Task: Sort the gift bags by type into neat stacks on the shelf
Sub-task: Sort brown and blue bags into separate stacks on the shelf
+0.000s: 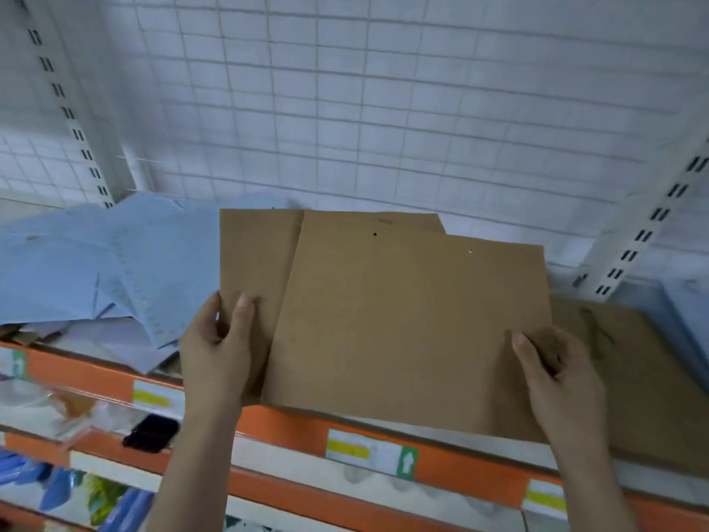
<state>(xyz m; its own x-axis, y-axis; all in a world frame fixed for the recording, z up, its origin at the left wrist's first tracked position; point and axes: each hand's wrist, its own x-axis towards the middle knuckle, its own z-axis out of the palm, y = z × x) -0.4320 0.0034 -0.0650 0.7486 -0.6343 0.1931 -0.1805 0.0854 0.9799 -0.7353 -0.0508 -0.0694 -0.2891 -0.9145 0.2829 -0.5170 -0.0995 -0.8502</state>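
Two flat brown paper gift bags (403, 320) are held up above the shelf, fanned so the front one overlaps the back one. My left hand (218, 347) grips their lower left edge, thumb on the front. My right hand (556, 374) pinches the lower right corner of the front bag. More brown bags (644, 378) lie flat on the shelf at the right. A loose pile of light blue bags (107, 263) covers the shelf's left part.
The shelf's orange front rail (291, 428) carries price labels. A white wire grid (383, 109) forms the back wall, with slotted uprights at both sides. Lower shelves at the bottom left hold packaged goods and a black item (151, 433).
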